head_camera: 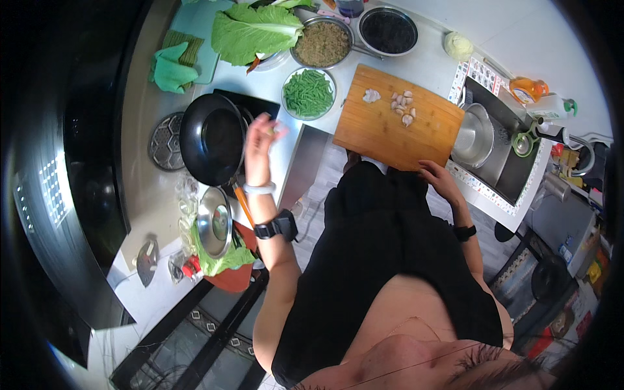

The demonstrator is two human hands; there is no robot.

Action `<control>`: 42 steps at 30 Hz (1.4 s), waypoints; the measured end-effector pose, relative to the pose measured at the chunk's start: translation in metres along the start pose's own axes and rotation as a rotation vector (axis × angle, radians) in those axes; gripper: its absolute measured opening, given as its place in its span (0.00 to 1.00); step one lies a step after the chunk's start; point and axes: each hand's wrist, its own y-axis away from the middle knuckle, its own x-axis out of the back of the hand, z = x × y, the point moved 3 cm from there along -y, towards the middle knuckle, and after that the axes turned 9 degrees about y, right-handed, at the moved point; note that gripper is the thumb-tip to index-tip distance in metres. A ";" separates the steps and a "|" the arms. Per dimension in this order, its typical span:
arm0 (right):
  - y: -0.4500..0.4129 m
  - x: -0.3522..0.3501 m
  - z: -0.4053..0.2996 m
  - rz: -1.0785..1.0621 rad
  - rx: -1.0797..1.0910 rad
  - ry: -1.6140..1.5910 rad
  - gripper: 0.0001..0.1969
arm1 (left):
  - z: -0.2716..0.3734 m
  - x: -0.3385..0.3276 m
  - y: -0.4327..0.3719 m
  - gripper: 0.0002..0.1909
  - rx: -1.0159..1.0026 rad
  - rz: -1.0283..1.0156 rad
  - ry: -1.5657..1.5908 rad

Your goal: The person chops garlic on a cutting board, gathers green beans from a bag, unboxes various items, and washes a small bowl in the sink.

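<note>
My left hand (263,134) is raised beside the right rim of a black wok (217,139); it is blurred, and whether something small is between its fingers cannot be told. My right hand (433,171) touches the near edge of a wooden cutting board (370,122) with its fingers apart. On the board lie unpeeled-looking garlic cloves (402,101) and a small pile of pale garlic (371,95). A plate of cut green beans (308,93) stands between the wok and the board.
Behind are a pan of minced food (324,45), a dark-filled bowl (388,31) and leafy greens (253,29). The sink (512,161) holds a metal colander (473,136), at the right. A steel bowl (214,222) stands near the wok's orange handle (243,204).
</note>
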 end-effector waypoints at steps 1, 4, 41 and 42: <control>0.003 0.001 0.009 -0.013 0.024 0.020 0.16 | -0.024 -0.002 0.019 0.21 0.096 -0.003 0.060; 0.013 0.001 0.038 -0.054 -0.011 0.052 0.17 | -0.093 0.008 0.081 0.20 0.339 0.137 0.106; -0.319 -0.243 -0.187 -0.151 -0.034 -1.490 0.19 | -0.255 0.199 0.366 0.20 0.665 0.666 0.190; -0.321 -0.242 -0.186 -0.126 -0.066 -1.481 0.18 | -0.256 0.201 0.365 0.20 0.637 0.666 0.205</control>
